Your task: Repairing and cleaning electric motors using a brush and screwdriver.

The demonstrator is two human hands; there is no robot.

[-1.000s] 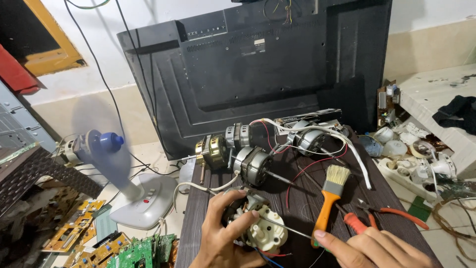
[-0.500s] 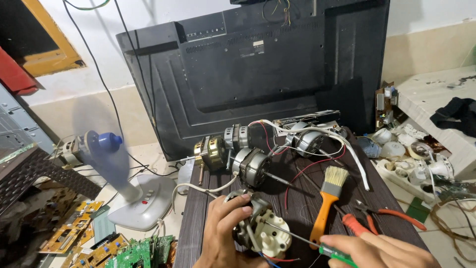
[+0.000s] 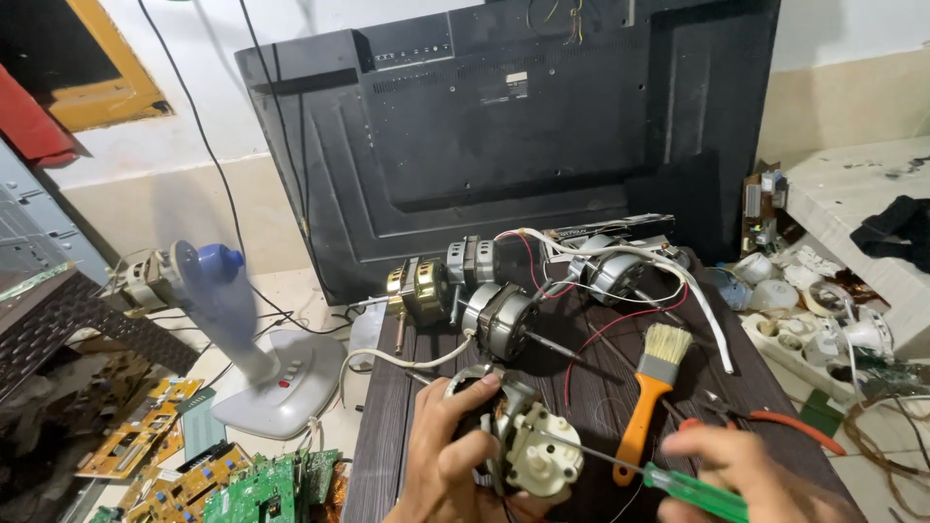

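Observation:
My left hand (image 3: 448, 455) grips a small fan motor (image 3: 523, 436) with a cream plastic gearbox, held over the dark wooden table (image 3: 387, 446). In my right hand (image 3: 746, 470), at the lower right, is a green-handled screwdriver (image 3: 693, 489); its thin shaft reaches left to the gearbox. An orange-handled paintbrush (image 3: 651, 392) lies on the table just right of the motor. Several other fan motors (image 3: 499, 315) with red and white wires lie further back.
A large black television back (image 3: 523, 136) leans against the wall behind the table. A running table fan (image 3: 232, 329) stands at left above green and yellow circuit boards (image 3: 262, 489). Orange-handled pliers (image 3: 775, 421) lie at right, beside a shelf of small parts (image 3: 823, 310).
My right hand has moved off the paintbrush, which lies on the table, and now holds a green-handled screwdriver pointed at the gearbox. My left hand has turned the motor slightly.

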